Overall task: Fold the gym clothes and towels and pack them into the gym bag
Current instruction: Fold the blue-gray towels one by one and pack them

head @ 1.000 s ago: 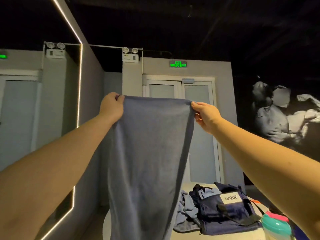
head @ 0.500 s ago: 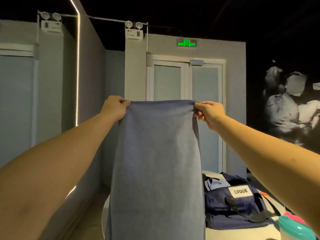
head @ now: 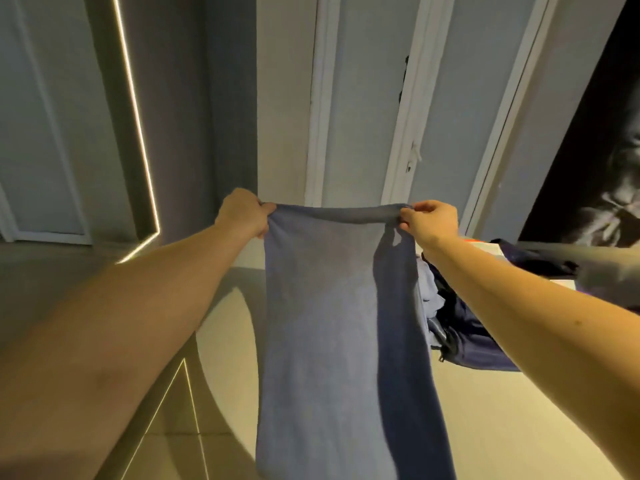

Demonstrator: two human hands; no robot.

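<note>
We see the blue-grey towel (head: 332,323) hanging straight, its top edge stretched level. Just behind its right side sits the navy gym bag (head: 474,344), pale blue clothes (head: 431,292) bunched against it.

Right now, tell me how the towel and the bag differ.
The towel is a pale grey-blue; the bag is dark navy. The towel hangs in the air, held at its top corners by the left hand and the right hand; the bag sits on the table. The towel hangs long and flat, while the bag is bulky and partly hidden behind the right arm. Both are blue fabric.
</note>
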